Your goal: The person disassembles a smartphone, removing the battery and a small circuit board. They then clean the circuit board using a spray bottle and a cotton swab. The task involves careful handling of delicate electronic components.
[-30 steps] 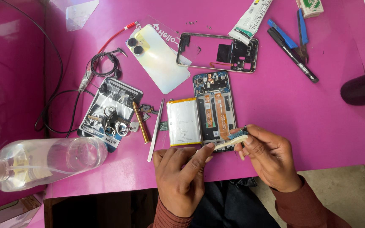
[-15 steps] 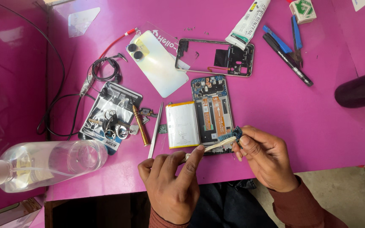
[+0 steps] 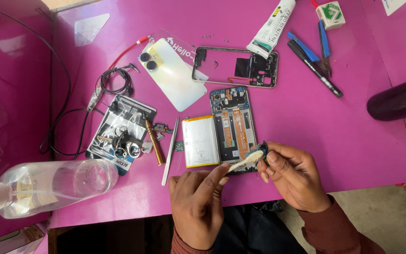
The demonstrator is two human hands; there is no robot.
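Both my hands have lifted slightly: left hand [image 3: 198, 197] pinching a pale brush [image 3: 245, 160], right hand [image 3: 294, 176] gripping a small board [image 3: 262, 150], which hard scrubbing might damage.

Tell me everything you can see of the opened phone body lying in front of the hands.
The opened phone body lies flat on the pink table, back cover off. A silvery, yellow-edged battery sits in its left half; a blue board with orange flex strips fills the right. Its near right corner is hidden by the right hand, which pinches a small dark part there while the left hand holds a pale brush to it.
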